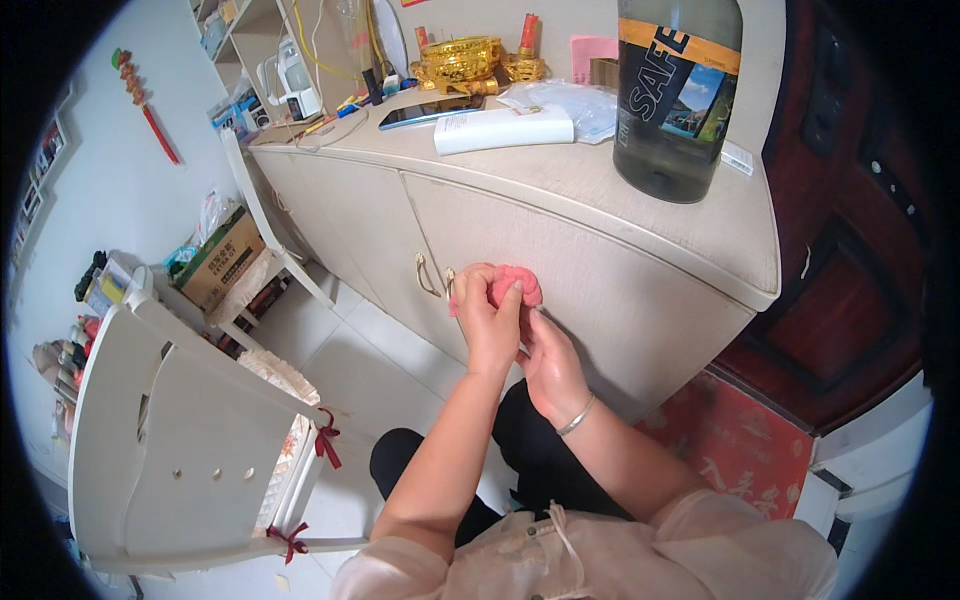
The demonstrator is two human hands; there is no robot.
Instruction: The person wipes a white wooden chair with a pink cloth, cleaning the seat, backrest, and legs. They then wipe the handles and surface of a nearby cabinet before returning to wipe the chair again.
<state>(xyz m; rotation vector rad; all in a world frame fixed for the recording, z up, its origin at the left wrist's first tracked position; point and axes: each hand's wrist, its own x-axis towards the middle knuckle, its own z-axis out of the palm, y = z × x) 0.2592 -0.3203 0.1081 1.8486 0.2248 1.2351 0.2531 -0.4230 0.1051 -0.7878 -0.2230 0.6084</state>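
A pink cloth (529,285), bunched up, is held in front of the cabinet door. My left hand (484,307) grips it, the thumb pressed on its front, and a bit of pink shows at the hand's left side. Just below and to the right, my right hand (551,356) has its fingertips at the lower edge of the cloth, partly hidden behind the left hand; whether it grips the cloth I cannot tell. A metal bracelet (576,416) sits on the right wrist. Metal door handles (426,275) are left of the hands, one partly covered by the left hand.
The cabinet top (570,180) bears a large dark bottle (675,105), a white box (502,131), a phone (431,111) and a gold-coloured bowl (459,60). A white chair (202,420) stands at the left, another chair (289,266) behind it. A red mat (739,442) lies by the dark red door (847,262).
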